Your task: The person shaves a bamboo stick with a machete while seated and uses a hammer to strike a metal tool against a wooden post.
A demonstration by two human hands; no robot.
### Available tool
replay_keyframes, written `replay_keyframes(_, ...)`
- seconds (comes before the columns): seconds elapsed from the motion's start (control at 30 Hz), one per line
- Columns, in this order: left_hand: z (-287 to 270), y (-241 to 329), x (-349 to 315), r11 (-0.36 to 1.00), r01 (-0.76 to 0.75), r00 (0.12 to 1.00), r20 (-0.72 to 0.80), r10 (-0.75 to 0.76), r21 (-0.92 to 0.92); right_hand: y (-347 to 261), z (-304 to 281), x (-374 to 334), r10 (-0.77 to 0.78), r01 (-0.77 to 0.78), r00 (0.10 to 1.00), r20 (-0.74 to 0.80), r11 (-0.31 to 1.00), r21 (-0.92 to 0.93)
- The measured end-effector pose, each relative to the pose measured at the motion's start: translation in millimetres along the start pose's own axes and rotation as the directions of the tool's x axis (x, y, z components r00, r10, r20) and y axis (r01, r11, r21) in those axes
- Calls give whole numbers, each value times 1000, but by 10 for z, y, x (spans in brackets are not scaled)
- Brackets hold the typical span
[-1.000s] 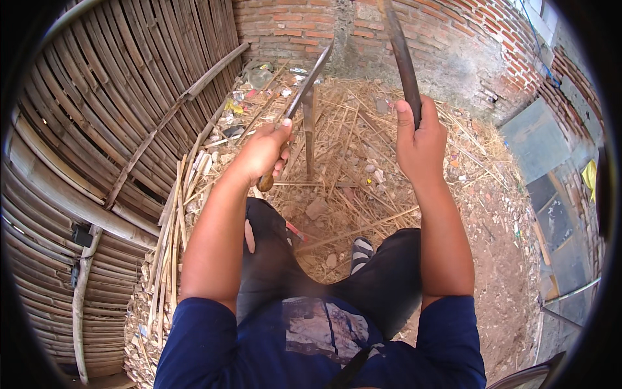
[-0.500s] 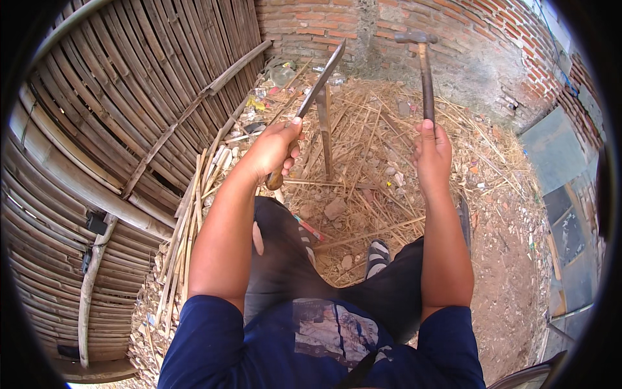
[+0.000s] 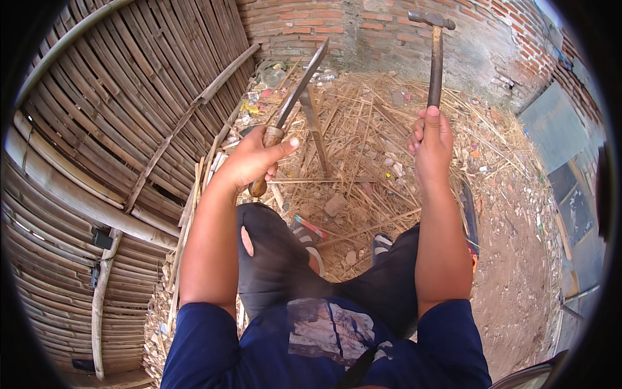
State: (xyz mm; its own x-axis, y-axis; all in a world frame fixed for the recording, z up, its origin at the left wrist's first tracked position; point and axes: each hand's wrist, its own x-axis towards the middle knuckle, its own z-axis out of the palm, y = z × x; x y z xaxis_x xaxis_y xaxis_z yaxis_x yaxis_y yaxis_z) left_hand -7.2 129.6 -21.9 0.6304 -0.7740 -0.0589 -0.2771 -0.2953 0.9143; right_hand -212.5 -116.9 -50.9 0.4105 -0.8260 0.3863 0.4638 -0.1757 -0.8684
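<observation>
My left hand is wrapped round the wooden handle of a machete, with the thumb stretched out away from the grip. The long dark blade slants up and to the right. Just beyond it a flat brown strip, apparently wood, stands tilted, its lower end on the littered ground. On the right, my right hand grips a hammer by its dark handle. Its metal head points up, well apart from the machete, in front of the brick wall.
Straw and split bamboo scraps cover the ground ahead, with stones among them. A bamboo slat wall runs along the left, a brick wall across the back. Grey panels lean at the right. My knees and sandalled feet are below.
My left hand has shifted left, its thumb now lifted off the machete and more of the handle showing. The hammer has risen slightly and moved right in my right hand.
</observation>
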Motion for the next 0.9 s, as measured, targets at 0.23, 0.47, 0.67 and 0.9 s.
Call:
replay_keyframes(0.23, 110, -70, 78, 980, -24, 974, -217, 68, 199, -32, -89, 30, -84, 84, 996, 5, 995, -60)
replay_keyframes(0.47, 197, -156, 54, 838, -88, 913, -292, 283, 539, -256, -52, -144, -379, 399, 912, 158, 730, -555)
replay_keyframes(0.67, 375, -117, -58, 941, -62, 934, -313, 172, 333, -349, 87, -379, -527, 534, 826, 202, 614, -581)
replay_keyframes(0.9, 391, -143, -104, 947, -71, 936, -307, 171, 313, -305, 227, -422, -187, 439, 898, 399, 460, -772)
